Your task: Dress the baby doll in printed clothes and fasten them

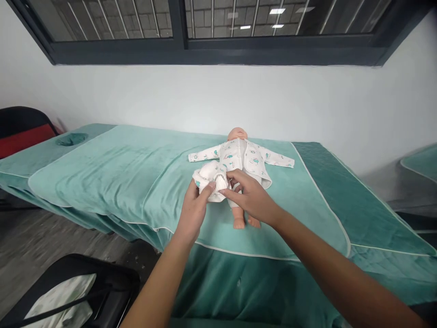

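Both my hands hold a bunched white baby garment [209, 175] with green prints, above the doll's lower body; its exact kind cannot be made out. My left hand [194, 207] grips its near left side between thumb and fingers. On the right, my right hand [251, 195] pinches a gathered opening of the cloth. Behind the hands a baby doll [238, 133] lies on its back, feet towards me. A white printed jacket [232, 152] is on it, sleeves spread out to both sides. The garment and my right hand partly hide the doll's legs.
The doll lies on a bed with a green velvety cover [119, 173], against a white wall under a dark-framed window [211, 57]. A face hole [71, 139] shows at the left end. At lower left, a black chair [116, 278] carries folded pale cloth [64, 300].
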Demonstrator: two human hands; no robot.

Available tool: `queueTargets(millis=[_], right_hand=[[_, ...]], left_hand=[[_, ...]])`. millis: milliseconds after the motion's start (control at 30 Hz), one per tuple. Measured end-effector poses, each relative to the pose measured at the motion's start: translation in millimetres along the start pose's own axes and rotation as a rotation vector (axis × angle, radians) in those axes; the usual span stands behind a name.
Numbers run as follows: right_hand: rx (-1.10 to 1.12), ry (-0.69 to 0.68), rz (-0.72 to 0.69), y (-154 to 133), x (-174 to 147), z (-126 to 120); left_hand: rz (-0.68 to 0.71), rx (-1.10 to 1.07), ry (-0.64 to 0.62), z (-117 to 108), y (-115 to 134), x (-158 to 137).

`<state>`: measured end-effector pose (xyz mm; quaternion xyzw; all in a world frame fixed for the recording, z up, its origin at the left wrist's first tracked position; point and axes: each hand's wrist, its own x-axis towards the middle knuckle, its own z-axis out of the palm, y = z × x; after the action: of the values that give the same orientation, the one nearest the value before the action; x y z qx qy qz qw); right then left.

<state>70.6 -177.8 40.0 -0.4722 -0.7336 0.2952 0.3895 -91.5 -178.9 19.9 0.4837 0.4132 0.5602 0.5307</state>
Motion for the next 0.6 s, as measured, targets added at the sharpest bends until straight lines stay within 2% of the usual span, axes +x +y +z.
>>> queueTargets(millis=[100,200,333,400,500,600], right_hand=[[-0.052,0.034,-0.052,-2.7,6.2,-4.6],[-0.112,0.043,-0.102,-7.0,10.9,-12.6],[-0.073,-0.004,-0.066,-17.8,16.7,-25.8],[-0.029,0.024,-0.025,-23.7,20.5,-31.2],[0.037,0.062,0.006,-30.5,26.0,-37.6],[0.076,0.057,0.036,-34.5,27.6,-43.5]], left_hand=[[-0.007,0.039,0.050,-0.3,4.6,3.6],[-0.019,0.037,0.035,-0.3,12.8,8.0],[0.027,0.117,-0.063,-0.3,29.8,16.9],[0.067,0.204,-0.135,0.3,39.1,22.3],[0.128,0.318,-0.177,2.9,50.9,28.4],[0.115,0.328,-0.226,6.3,58.0,29.4]])
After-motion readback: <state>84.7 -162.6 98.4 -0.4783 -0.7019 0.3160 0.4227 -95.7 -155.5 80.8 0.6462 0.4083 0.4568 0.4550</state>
